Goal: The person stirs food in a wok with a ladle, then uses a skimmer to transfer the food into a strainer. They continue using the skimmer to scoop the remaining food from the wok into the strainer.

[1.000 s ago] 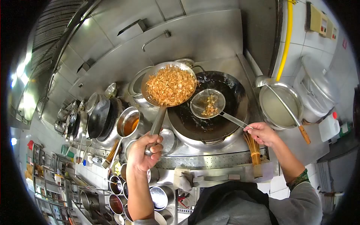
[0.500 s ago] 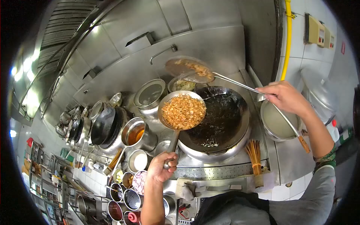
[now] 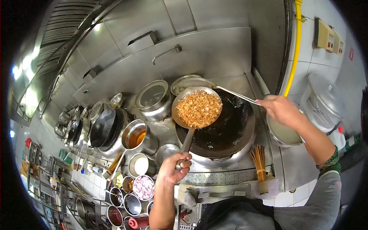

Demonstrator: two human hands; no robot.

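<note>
My left hand (image 3: pixel 175 168) is closed around the handle of a round strainer ladle (image 3: pixel 187 141), held over the left part of a wok (image 3: pixel 214 145). Golden-brown fried shreds (image 3: pixel 199 109) fill its bowl. In my right hand (image 3: pixel 281 110), the fingers grip the long metal handle of a skimmer (image 3: pixel 235 93). That handle reaches left across the wok; the skimmer's head is behind the strainer ladle and partly hidden. Dark residue coats the wok, and whatever liquid lies in it is hard to make out.
A lidded-looking pot (image 3: pixel 152 97) stands left of the wok, near a pot of orange liquid (image 3: pixel 139 138). Bowls of ingredients, including sliced onion (image 3: pixel 143 188), sit lower left. A bamboo brush (image 3: pixel 259 165) stands at front right, beside a pot of cloudy liquid (image 3: pixel 284 132).
The skimmer, earlier raised and tilted with shreds on it, has dropped behind the strainer ladle. My left hand and the strainer ladle have shifted right; my right hand is slightly lower.
</note>
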